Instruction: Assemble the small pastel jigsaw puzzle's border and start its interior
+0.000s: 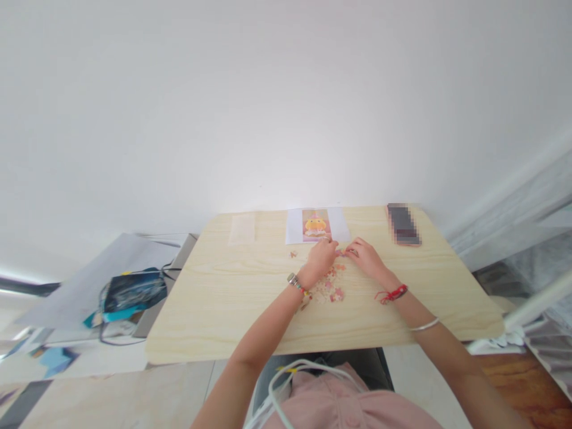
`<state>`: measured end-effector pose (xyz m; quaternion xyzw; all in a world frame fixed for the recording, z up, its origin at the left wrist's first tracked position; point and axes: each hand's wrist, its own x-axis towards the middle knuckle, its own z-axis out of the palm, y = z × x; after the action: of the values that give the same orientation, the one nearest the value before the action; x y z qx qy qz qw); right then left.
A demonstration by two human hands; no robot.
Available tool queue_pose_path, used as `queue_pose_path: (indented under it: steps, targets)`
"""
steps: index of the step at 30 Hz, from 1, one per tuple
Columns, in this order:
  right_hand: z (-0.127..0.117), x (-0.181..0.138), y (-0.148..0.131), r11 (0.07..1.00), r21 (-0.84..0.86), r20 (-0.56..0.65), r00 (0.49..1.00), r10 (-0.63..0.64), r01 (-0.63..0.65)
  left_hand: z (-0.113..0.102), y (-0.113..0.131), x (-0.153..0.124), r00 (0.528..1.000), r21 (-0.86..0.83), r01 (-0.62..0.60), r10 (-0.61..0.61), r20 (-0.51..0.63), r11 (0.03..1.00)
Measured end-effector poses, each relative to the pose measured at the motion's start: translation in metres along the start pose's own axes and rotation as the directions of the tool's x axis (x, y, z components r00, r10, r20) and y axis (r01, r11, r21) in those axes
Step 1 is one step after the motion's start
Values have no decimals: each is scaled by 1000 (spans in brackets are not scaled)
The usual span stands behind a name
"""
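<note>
Small jigsaw puzzle pieces (336, 294) lie in a loose pile on the light wooden table, partly covered by my left forearm. My left hand (320, 260) reaches over the pile, its fingers closed at a few pieces near the picture sheet. Opposite it, my right hand (364, 257) pinches a puzzle piece (353, 252) between thumb and fingers. Joined or touching pieces (341, 253) show between the two hands. Behind them lies a white sheet with a printed picture (315, 225) of a yellow figure. A few pieces (293, 254) sit apart on the left.
A phone (404, 224) rests at the table's back right. A clear plastic sleeve (242, 229) lies at the back left. The wooden table (205, 304) stands against a white wall. Left of it is a box (156, 310) with a dark bag (135, 290) and cables.
</note>
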<state>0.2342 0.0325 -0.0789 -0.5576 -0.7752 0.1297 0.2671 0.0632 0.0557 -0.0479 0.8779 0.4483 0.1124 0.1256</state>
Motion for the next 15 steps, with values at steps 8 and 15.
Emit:
queue_pose_path:
  steps: [8, 15]
  targets:
    - [-13, -9, -28, 998, 37, -1, 998, -59, 59, -39, -44, -69, 963, -22, 243, -243, -114, 970]
    - [4, -11, -56, 988, 53, 193, 969, -155, 147, -35, -44, -101, 959, -49, 264, -268, -94, 963]
